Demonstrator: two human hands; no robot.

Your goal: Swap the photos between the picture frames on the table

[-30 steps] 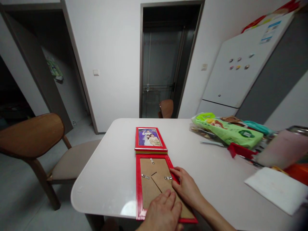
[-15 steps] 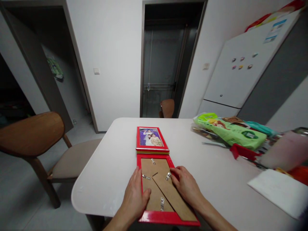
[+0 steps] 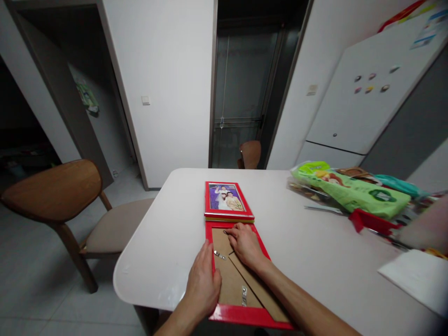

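The lower red frame (image 3: 245, 316) lies back up on the table (image 3: 157, 242), its cardboard back (image 3: 224, 275) still in place, with metal clips (image 3: 219, 255) showing. The right hand (image 3: 246, 246) presses there, fingers half-curled, maybe on a hidden clip; I cannot tell well. The left hand (image 3: 201, 289) rests open on the frame's edge, holding nothing. The photo frame (image 3: 226, 198) lies face up at 12 o'clock.

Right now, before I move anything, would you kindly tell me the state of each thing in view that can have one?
Left hand: open, flat on the frame's left side.
Right hand: open, fingers on the backing board's upper part.
Red picture frame: lying face down, backing board in place.
Red photo frame: lying face up, photo showing.
Refrigerator: doors shut.
Wooden chair: upright beside the table.
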